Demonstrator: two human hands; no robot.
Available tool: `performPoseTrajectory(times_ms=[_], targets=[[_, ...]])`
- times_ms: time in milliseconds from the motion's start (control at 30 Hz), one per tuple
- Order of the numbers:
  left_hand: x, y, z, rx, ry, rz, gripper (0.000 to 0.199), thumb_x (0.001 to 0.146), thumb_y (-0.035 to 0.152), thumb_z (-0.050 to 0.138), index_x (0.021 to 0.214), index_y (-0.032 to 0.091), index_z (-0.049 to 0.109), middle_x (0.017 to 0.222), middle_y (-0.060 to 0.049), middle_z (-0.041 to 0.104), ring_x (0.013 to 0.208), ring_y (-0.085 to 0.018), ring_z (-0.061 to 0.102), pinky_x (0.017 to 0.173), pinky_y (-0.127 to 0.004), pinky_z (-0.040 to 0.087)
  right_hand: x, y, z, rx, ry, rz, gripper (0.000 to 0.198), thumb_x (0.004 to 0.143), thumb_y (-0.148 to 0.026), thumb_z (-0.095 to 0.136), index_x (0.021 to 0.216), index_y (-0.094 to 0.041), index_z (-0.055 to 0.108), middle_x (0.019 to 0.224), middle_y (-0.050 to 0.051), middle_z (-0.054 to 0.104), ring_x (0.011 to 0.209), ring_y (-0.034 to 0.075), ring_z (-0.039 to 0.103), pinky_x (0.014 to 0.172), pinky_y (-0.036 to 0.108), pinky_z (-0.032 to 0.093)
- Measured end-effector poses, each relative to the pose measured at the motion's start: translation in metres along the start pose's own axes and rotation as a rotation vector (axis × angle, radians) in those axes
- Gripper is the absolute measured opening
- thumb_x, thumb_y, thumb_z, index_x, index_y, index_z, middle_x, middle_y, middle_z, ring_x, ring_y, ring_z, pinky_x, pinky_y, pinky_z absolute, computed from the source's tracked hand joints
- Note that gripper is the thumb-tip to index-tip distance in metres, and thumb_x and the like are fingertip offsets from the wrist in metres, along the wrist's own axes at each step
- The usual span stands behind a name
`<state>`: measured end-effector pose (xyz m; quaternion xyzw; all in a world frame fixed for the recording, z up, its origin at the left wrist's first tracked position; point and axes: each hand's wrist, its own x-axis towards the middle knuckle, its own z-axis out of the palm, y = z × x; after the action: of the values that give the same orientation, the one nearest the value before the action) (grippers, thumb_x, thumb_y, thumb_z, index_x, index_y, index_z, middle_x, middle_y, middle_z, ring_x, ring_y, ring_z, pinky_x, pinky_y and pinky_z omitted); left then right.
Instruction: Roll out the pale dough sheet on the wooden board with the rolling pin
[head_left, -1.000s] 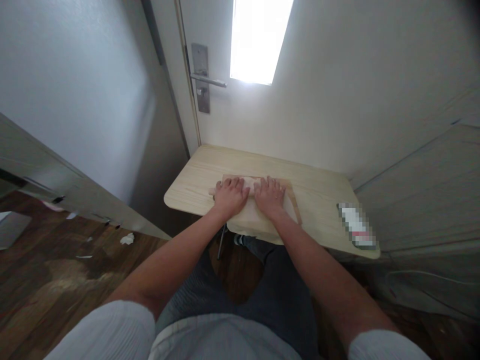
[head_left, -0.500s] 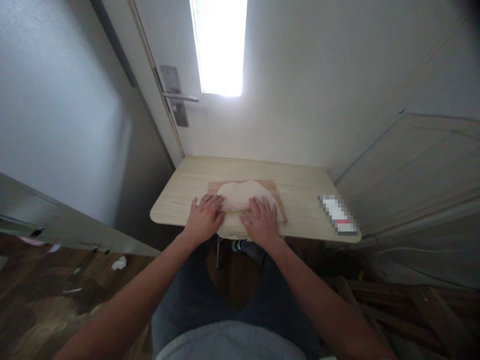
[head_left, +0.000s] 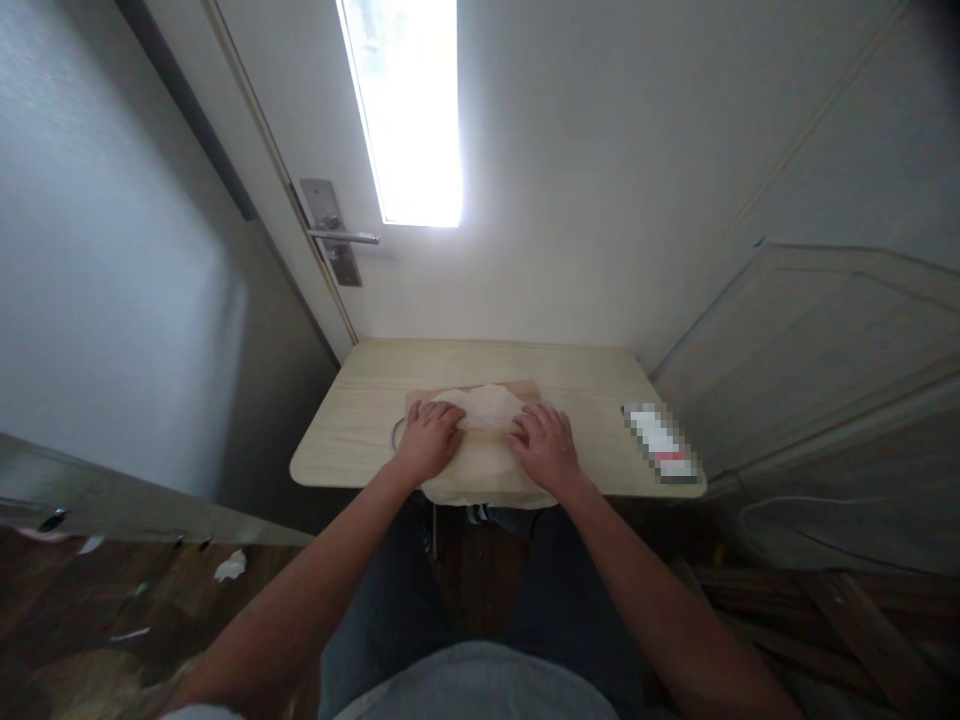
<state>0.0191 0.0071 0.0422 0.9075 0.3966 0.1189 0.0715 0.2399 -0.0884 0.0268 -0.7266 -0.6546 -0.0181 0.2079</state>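
A pale, flat sheet of dough (head_left: 487, 465) lies over a wooden board and droops past the table's near edge. A crosswise fold or ridge runs between my hands; whether a rolling pin lies inside it cannot be made out. My left hand (head_left: 433, 438) is at the left end of this ridge, its fingers curled on the dough. At the right end, my right hand (head_left: 545, 445) bends its fingers over the dough in the same way. The wooden board (head_left: 529, 388) shows only along its far side, and the dough hides the rest.
The light wooden table (head_left: 352, 430) stands against a white door with a lever handle (head_left: 345, 237). A blurred-out phone-like object (head_left: 661, 443) rests near its right end. A metal ring (head_left: 397, 434) shows beside my left hand. Scraps (head_left: 231, 565) litter the floor at left.
Both hands have moved slightly apart and their fingers are more curled. More dough now lies on the near side of the ridge. The camera view has shifted.
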Motion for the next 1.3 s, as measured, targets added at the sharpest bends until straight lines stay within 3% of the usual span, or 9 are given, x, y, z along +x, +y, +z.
performPoseTrajectory(times_ms=[100,267,400,633,1000,1300], targets=[[0.017,0.003,0.011,-0.035,-0.008,0.040,0.032,0.098,0.033,0.048,0.126,0.026,0.062,0.139,-0.007,0.062,0.134,-0.027,0.050,0.121,-0.057,0.022,0.005,0.007,0.004,-0.014,-0.042,0.073,0.035,0.094,-0.040,0.057,0.120,-0.020,0.070,0.140,0.011,0.061,0.135,0.032,0.046,0.114,0.054,0.030],[0.028,0.004,0.022,-0.009,0.007,0.013,0.045,0.103,0.047,0.038,0.139,0.026,0.056,0.152,-0.007,0.052,0.143,-0.028,0.041,0.120,-0.054,0.026,0.018,0.007,0.023,-0.087,-0.073,0.171,0.050,0.105,-0.041,0.035,0.147,-0.018,0.050,0.157,0.012,0.044,0.146,0.034,0.034,0.117,0.061,0.022],[0.044,0.006,0.027,0.068,0.040,-0.062,0.053,0.105,0.050,0.028,0.149,0.028,0.046,0.159,-0.006,0.044,0.148,-0.031,0.034,0.121,-0.057,0.022,0.035,0.007,0.034,-0.167,-0.017,0.198,0.054,0.105,-0.044,0.032,0.149,-0.018,0.048,0.159,0.014,0.041,0.147,0.037,0.030,0.117,0.065,0.016],[0.095,-0.002,0.031,0.097,0.019,-0.127,0.054,0.105,0.052,0.023,0.148,0.031,0.048,0.159,-0.006,0.043,0.147,-0.031,0.035,0.119,-0.063,0.021,0.080,0.020,0.045,-0.188,0.056,0.226,0.056,0.105,-0.048,0.031,0.151,-0.019,0.047,0.155,0.013,0.047,0.144,0.035,0.034,0.118,0.063,0.011],[0.144,-0.020,0.033,0.082,-0.077,-0.087,0.052,0.105,0.049,0.024,0.143,0.029,0.053,0.152,-0.010,0.050,0.141,-0.033,0.040,0.113,-0.067,0.028,0.127,0.032,0.045,-0.147,-0.097,0.311,0.056,0.103,-0.054,0.035,0.149,-0.024,0.050,0.153,0.013,0.049,0.140,0.036,0.039,0.114,0.063,0.023],[0.173,-0.028,0.035,0.078,-0.051,-0.107,0.048,0.105,0.046,0.027,0.125,0.023,0.064,0.134,-0.014,0.061,0.125,-0.034,0.053,0.107,-0.064,0.033,0.162,0.042,0.046,-0.160,-0.090,0.312,0.054,0.103,-0.054,0.035,0.139,-0.020,0.059,0.139,0.015,0.061,0.127,0.034,0.051,0.109,0.058,0.032]])
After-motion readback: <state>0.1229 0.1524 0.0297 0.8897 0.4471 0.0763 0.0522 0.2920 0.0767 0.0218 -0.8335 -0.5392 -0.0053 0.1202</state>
